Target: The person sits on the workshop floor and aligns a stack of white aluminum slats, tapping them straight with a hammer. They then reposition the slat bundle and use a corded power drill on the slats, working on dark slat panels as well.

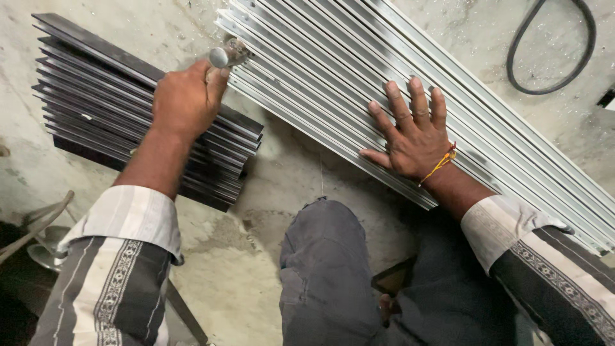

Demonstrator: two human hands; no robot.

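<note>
Left hand (186, 102) was closed around a small metal tool with a rounded steel head (220, 56), the head poking out above the knuckles and touching the near end of the stack of pale aluminium profiles (333, 70). Right hand (413, 131) lay flat with fingers spread, pressing down on the top of those profiles. Their long axis ran diagonally, from the end by the left hand's tool down and away past the right wrist. Under and beyond the left hand sat a pile of dark metal strips (96, 90), angled much the same way, on the concrete floor (288, 173). A black cable (552, 64) looped beyond the right hand.
</note>
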